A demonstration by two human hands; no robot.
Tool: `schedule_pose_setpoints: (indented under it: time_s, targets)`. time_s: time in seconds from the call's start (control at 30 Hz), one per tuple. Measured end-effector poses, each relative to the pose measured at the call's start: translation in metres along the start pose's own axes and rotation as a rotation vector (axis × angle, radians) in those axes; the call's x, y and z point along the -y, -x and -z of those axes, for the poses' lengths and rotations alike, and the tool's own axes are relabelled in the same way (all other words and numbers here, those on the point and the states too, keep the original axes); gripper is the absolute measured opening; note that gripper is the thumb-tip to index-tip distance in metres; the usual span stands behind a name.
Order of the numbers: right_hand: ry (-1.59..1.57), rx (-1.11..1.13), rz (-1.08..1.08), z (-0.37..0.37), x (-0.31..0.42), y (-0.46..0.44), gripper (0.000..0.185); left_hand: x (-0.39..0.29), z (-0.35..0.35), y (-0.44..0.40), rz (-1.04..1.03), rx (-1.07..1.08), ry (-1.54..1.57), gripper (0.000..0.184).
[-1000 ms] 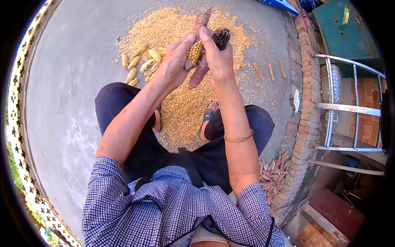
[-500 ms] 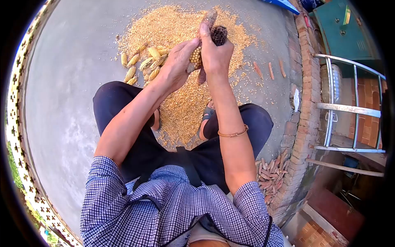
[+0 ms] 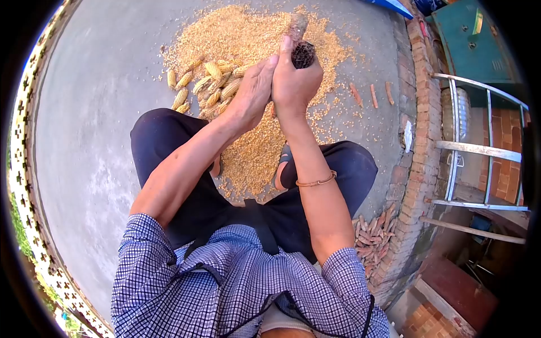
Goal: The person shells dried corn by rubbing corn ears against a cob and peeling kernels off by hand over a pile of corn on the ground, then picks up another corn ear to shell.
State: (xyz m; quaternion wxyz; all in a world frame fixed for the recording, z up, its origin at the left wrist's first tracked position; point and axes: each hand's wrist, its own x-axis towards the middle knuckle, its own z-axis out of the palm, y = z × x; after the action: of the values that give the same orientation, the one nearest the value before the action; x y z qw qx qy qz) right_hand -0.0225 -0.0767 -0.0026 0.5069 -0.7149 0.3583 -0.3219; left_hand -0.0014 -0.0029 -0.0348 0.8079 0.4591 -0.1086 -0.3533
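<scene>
Left hand [image 3: 255,93] has pressed up against right hand [image 3: 297,79] since the last frame, hiding the yellow ear from my feed. Right's gripping a dark cob [image 3: 303,54], upper centre; can't tell with left's fingers. Loads of loose kernels [image 3: 253,152] off, bare cobs [image 3: 373,235] lower right, but upper-left ears [image 3: 213,70] are still full.

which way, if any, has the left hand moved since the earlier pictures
Yes: the left hand has shifted right, away from the corn ears on the floor.

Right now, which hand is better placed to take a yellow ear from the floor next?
Probably the left hand: it is nearer to the yellow ears. The right hand is farther from them and closed around a dark cob.
</scene>
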Motion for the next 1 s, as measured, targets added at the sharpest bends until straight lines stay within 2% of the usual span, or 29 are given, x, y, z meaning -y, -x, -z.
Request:
schedule_pose_setpoints:
  time_s: [0.1, 0.13, 0.17, 0.23, 0.27, 0.37, 0.4, 0.43, 0.47, 0.5, 0.53, 0.73, 0.83, 0.9, 1.0]
  targets:
    - [-0.005, 0.014, 0.041, -0.006, -0.011, -0.007, 0.034, -0.005, 0.007, -0.005, 0.053, 0.035, 0.064, 0.037]
    - [-0.063, 0.096, 0.004, -0.002, -0.011, -0.01, 0.035, -0.01, 0.007, -0.005, 0.06, 0.049, 0.09, 0.037]
    - [-0.125, 0.18, -0.027, 0.003, -0.008, -0.015, 0.036, -0.014, 0.004, -0.006, 0.057, -0.042, 0.132, 0.036]
    - [-0.315, 0.323, -0.113, 0.012, -0.003, -0.021, 0.041, -0.021, 0.014, -0.011, 0.068, 0.021, 0.181, 0.034]
    - [-0.351, 0.355, -0.135, 0.017, 0.0, -0.019, 0.041, -0.023, 0.017, -0.011, 0.08, 0.05, 0.207, 0.033]
    - [-0.471, 0.436, -0.137, 0.02, 0.004, -0.016, 0.043, -0.027, -0.002, -0.01, 0.027, -0.065, 0.21, 0.032]
    - [-0.417, 0.41, -0.098, 0.017, 0.005, -0.014, 0.044, -0.026, -0.006, -0.011, 0.0, -0.098, 0.208, 0.033]
    - [-0.36, 0.383, -0.061, 0.014, 0.004, -0.012, 0.044, -0.02, 0.01, -0.015, 0.002, 0.0, 0.028, 0.033]
    - [-0.299, 0.356, -0.03, 0.011, 0.001, -0.007, 0.045, -0.011, 0.01, -0.014, -0.008, -0.007, -0.04, 0.032]
    - [-0.102, 0.249, 0.043, 0.003, -0.004, -0.007, 0.043, -0.006, 0.004, -0.012, -0.018, -0.012, -0.11, 0.031]
    - [-0.087, 0.21, 0.035, 0.001, -0.007, -0.006, 0.042, -0.003, 0.0, -0.01, -0.032, -0.017, -0.182, 0.03]
    - [0.11, -0.005, 0.03, 0.003, -0.006, -0.004, 0.038, -0.005, 0.004, -0.003, 0.025, 0.008, -0.097, 0.033]
    - [0.112, 0.048, 0.069, 0.003, 0.0, -0.009, 0.039, -0.005, 0.007, -0.002, 0.045, 0.035, 0.039, 0.031]
    - [-0.127, 0.176, 0.006, 0.005, -0.002, -0.017, 0.039, -0.019, 0.009, -0.005, 0.073, 0.116, 0.195, 0.026]
    - [-0.404, 0.358, -0.164, 0.016, 0.0, -0.028, 0.04, -0.037, 0.001, -0.001, 0.123, -0.08, 0.222, 0.024]
